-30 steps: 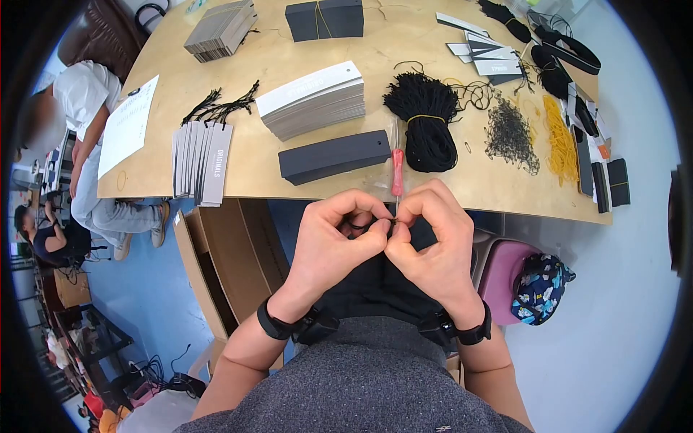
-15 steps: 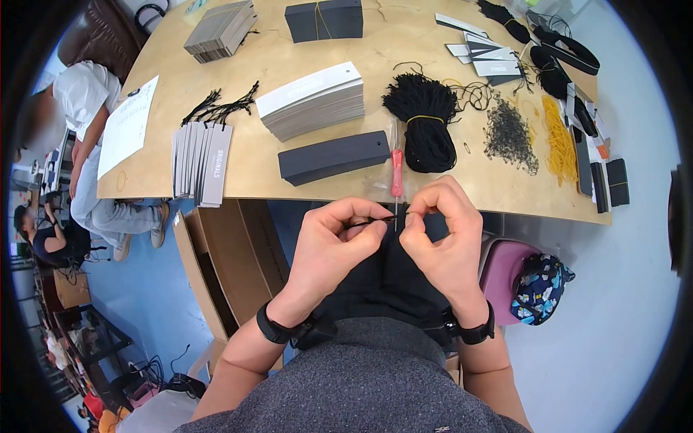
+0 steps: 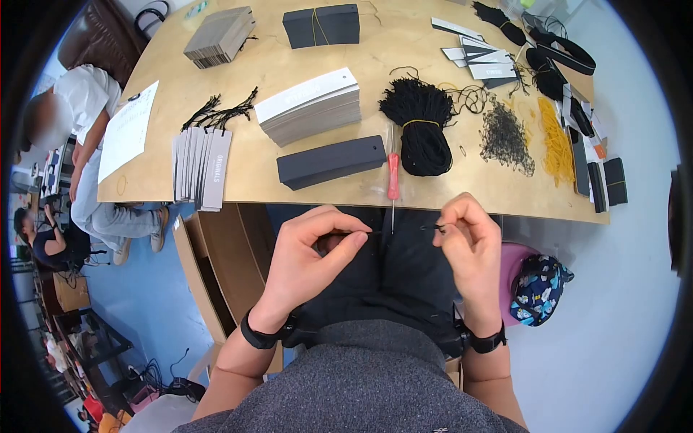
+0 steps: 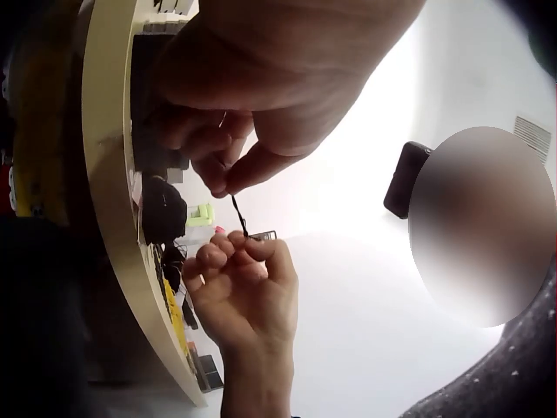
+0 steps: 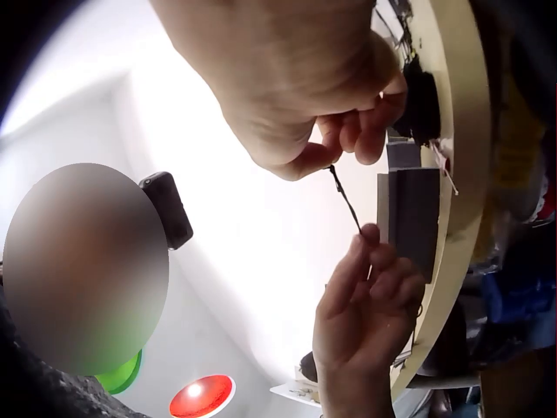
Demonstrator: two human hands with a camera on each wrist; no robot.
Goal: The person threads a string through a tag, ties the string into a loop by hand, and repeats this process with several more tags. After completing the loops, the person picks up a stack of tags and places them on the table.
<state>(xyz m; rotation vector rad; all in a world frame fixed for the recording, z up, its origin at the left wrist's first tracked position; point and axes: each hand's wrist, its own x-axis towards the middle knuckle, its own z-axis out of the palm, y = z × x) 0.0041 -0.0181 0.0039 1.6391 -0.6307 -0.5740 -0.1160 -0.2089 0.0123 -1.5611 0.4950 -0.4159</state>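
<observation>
A thin black cord (image 5: 347,200) runs between the two hands, clearest in the wrist views. My left hand (image 3: 312,252) pinches one end between thumb and forefinger, in front of the table edge. The other end, with what looks like a small knot or dark piece, is pinched by my right hand (image 3: 471,249). Both hands are over the lap, a short distance apart. On the table beyond them lie a red-handled tool (image 3: 393,177) and a bundle of black cords (image 3: 425,130) tied with a yellow band.
On the wooden table (image 3: 346,193) are a dark card stack (image 3: 332,162), a white card stack (image 3: 310,108), corded tags (image 3: 202,169), dark pins (image 3: 507,137) and yellow bands (image 3: 556,144). An open cardboard box (image 3: 234,252) stands below. Another person (image 3: 86,94) sits at left.
My hands have moved apart, the right one farther to the right and the left one slightly left. The cord between them shows stretched now. The head view has shifted slightly.
</observation>
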